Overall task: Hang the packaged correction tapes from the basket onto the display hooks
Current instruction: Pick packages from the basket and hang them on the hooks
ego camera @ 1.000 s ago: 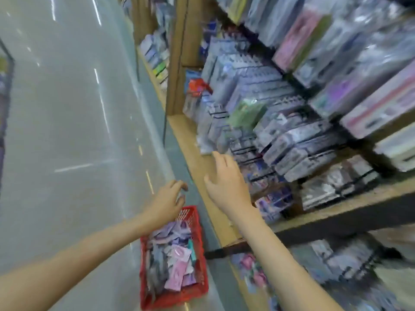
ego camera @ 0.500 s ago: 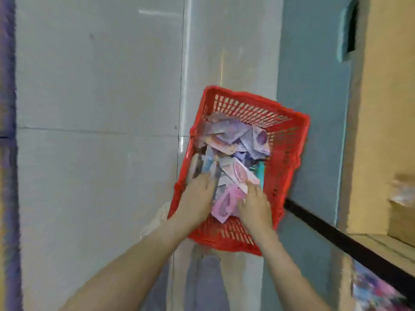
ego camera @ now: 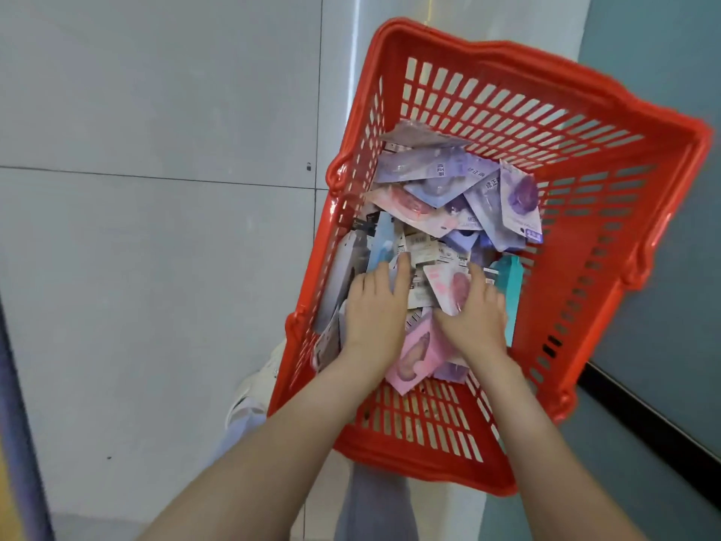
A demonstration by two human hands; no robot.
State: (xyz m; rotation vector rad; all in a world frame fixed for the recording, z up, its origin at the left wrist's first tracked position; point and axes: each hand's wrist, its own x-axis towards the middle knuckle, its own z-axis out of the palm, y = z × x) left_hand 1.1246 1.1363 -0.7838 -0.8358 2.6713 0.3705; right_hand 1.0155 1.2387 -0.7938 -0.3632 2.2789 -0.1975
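1. Two bare forearms reached forward from the bottom of the frame and down into a red plastic basket (ego camera: 429, 468).
2. A white shoe (ego camera: 253, 388) and a pale trouser leg (ego camera: 370, 509) showed below the basket's near left corner.
3. The left hand (ego camera: 374, 306) lay palm down on the pile inside the basket, its fingers fairly straight and flat on the packets, gripping nothing.
4. The right hand (ego camera: 474, 314) lay just beside it, fingers spread over the packets. Its thumb met the lower corner of a pink packet (ego camera: 448, 287); I could not tell whether it was gripping that packet.
5. The packaged correction tapes (ego camera: 437, 189) were all in the basket, a loose overlapping heap against its left wall and middle.
6. A second pink packet (ego camera: 413, 357) lay under the wrists, a teal one (ego camera: 511, 275) stood just right of the right hand, and purple ones (ego camera: 519, 197) lay farther back.
7. The basket's far slatted wall was bare.
8. Pale grey floor tiles (ego camera: 156, 267) lay to the left; a grey-blue panel (ego camera: 663, 267) edged by a black strip (ego camera: 643, 419) lay to the right.
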